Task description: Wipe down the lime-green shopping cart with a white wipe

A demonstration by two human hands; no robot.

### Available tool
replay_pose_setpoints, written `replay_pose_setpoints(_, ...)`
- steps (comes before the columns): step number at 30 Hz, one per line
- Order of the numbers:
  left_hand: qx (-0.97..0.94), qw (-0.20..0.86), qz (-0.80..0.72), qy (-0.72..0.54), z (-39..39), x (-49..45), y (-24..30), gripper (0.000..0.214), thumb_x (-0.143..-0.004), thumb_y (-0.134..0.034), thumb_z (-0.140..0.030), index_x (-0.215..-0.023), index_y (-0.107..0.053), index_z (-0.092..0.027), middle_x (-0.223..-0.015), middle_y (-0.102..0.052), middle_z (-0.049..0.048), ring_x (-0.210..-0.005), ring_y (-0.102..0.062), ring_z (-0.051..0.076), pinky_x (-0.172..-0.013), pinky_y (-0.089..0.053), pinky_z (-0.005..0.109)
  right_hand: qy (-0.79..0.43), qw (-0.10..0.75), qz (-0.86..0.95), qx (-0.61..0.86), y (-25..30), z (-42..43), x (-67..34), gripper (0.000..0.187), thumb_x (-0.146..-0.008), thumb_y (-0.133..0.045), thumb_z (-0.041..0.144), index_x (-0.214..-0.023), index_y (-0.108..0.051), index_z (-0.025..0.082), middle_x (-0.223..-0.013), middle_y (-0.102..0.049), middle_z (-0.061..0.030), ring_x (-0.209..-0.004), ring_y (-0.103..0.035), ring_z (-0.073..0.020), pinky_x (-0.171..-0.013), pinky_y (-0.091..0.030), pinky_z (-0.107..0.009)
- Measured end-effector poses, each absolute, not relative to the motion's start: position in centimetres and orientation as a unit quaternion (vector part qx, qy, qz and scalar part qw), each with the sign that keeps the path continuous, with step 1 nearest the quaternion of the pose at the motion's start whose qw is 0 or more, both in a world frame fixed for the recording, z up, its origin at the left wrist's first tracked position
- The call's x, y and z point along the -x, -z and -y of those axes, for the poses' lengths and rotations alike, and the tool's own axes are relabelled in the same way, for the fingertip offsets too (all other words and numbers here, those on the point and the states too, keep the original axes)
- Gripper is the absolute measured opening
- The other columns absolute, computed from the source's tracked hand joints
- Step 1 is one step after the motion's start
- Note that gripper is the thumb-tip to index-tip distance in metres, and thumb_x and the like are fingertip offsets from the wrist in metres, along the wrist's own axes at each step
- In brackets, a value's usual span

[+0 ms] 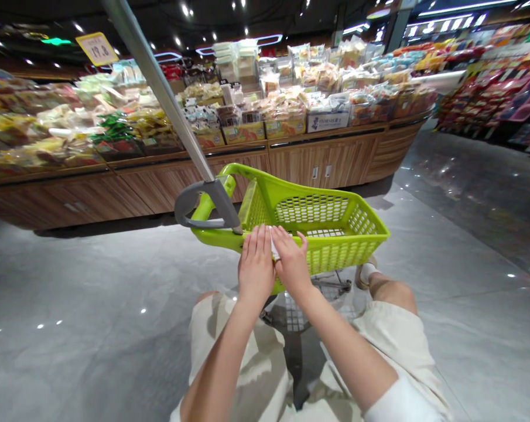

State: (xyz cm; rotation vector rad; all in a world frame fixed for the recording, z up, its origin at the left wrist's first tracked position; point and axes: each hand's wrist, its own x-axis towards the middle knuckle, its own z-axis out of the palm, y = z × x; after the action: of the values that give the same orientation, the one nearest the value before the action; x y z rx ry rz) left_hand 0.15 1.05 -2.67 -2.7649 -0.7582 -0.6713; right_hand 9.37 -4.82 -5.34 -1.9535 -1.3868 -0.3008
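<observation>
As a yellow price card [96, 48] hangs above the left end of a wood-panelled display surface [67, 199] piled with clear-bagged snacks [40, 126], a long grey metal pole [159, 88] rises from a curved grey handle [203, 202] joined to a lime-green plastic shopping cart [317, 211], apparently so the cart can be steered without stooping. The person's left hand [256, 269] lies open and flat on the cart's near rim, fingers extended, just beside a narrow white paper slip [273, 243]. The right hand [293, 261] lies equally open on the slip's other side; whether either thumb pins the slip cannot be told. The cart stands directly ahead of the person's beige shorts [247, 363] on a polished grey floor [467, 328], while shelves of red-packaged goods [479, 88] line the far right.
</observation>
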Motion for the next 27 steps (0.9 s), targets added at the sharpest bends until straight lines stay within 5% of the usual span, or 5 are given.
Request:
replay_pose_setpoints(14,0.934,0.094,0.257,0.23,-1.1,0.0,2.7,0.08,-0.077,-0.05,-0.012,-0.151,-0.021,-0.005,-0.162,-0.018,0.0127,-0.149,-0.018,0.026,-0.122,-0.018,0.045,0.199,0.35,0.358,0.843,10.6,11.0,-17.2,0.07,-0.072,-0.038,0.002,-0.135,-0.052,0.026,-0.138,-0.059,-0.0045,-0.134,-0.046,-0.0214,-0.112,-0.012,-0.052)
replay_pose_setpoints(22,0.931,0.111,0.258,0.233,-1.1,0.0,3.0,0.075,-0.081,-0.046,-0.011,-0.152,-0.022,-0.005,-0.161,-0.022,0.0126,-0.149,-0.018,0.025,-0.122,-0.02,0.043,0.106,0.37,0.541,0.748,5.5,5.1,-10.7,0.071,-0.074,-0.036,0.001,-0.141,-0.045,0.023,-0.144,-0.053,-0.0052,-0.138,-0.041,-0.0153,-0.116,-0.007,-0.046)
replay_pose_setpoints(27,0.934,0.117,0.241,0.234,-1.5,0.3,3.1,0.072,-0.083,-0.039,-0.006,-0.152,-0.019,-0.006,-0.161,-0.022,0.0116,-0.149,-0.018,0.024,-0.121,-0.023,0.043,0.136,0.341,0.511,0.777,7.5,7.4,-12.8,0.075,-0.073,-0.036,0.001,-0.143,-0.042,0.026,-0.145,-0.052,-0.0042,-0.138,-0.04,-0.016,-0.115,-0.008,-0.048)
